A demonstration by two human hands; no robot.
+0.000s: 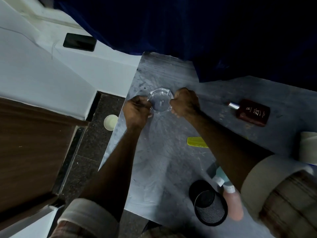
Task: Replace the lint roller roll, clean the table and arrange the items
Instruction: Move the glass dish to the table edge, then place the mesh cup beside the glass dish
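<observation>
A clear glass ashtray [160,101] sits at the far left of the grey table [164,160]. My left hand [137,110] grips its left rim and my right hand [186,102] grips its right rim. A lint roller with a pink handle [233,205] lies at the near right, its head partly hidden under my right forearm. A white roll [308,146] stands at the right edge of the view.
A dark red perfume bottle [252,112] lies at the far right. A yellow-green comb [196,142] lies mid-table, partly under my arm. A black mesh cup [208,203] lies near the front. A dark blue curtain [205,31] hangs behind. A white bowl [110,121] sits on the floor at left.
</observation>
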